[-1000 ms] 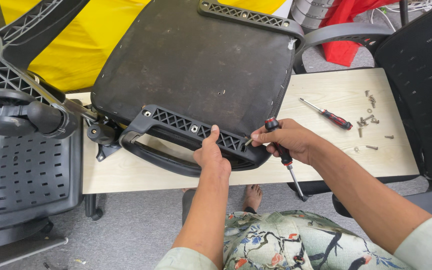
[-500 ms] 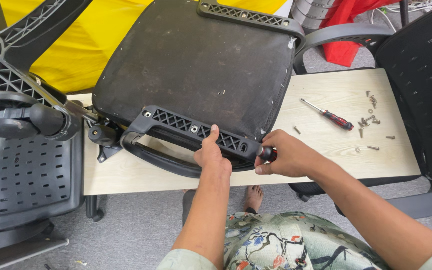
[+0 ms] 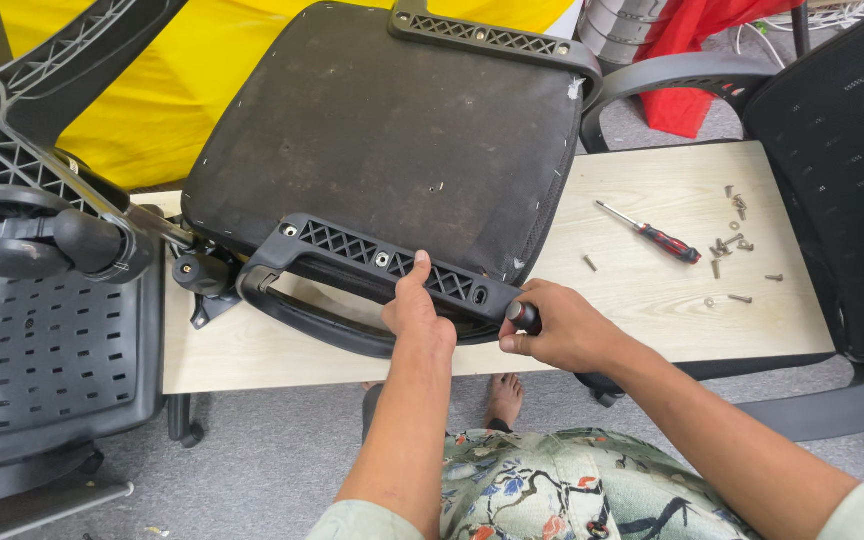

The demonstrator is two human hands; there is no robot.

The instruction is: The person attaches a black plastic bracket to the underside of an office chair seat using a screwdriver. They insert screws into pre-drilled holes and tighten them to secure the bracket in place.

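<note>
Seat (image 3: 382,150) upside down on board (image 3: 652,300), overhanging board's near edge.

Left hand (image 3: 415,310) pressed flat on armrest bracket (image 3: 392,265), fingers unclenched, steadying.

Right hand (image 3: 562,325) clenched round screwdriver (image 3: 522,316). A second ago the tool hung blade-down from that hand; now it is turned up, handle in palm, tip hidden at bracket's right end by screw hole (image 3: 479,296). Likely driver seated on fastener.

Spare red screwdriver (image 3: 652,235) and loose screws (image 3: 732,245) near board's right edge.
</note>
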